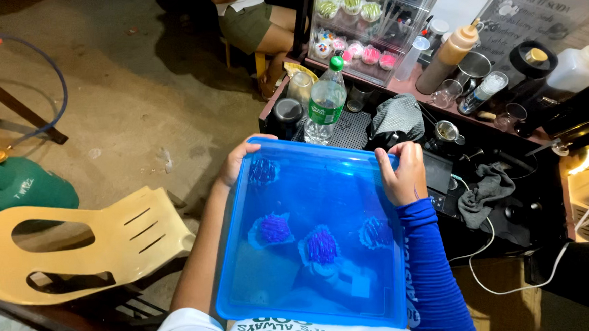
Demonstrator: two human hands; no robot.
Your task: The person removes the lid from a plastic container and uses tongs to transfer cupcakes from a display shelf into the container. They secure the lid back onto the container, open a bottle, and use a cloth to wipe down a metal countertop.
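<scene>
A flat translucent blue plastic lid [314, 278] covers a container held close to my chest. Through it show several small cupcakes with purple frosting [321, 244] in white paper cups. My left hand [235, 163] grips the lid's far left corner. My right hand [402, 173], on an arm in a blue sleeve, grips the far right edge of the lid with its fingers curled over the rim.
A dark counter [510, 174] ahead carries a green-labelled bottle [325, 103], a brown squeeze bottle [450, 55], metal cups, a grey rag [487, 192], cables and a clear display case of cupcakes [358, 28]. A cream plastic chair [77, 244] and a green gas cylinder [20, 186] stand left. Someone sits behind the counter.
</scene>
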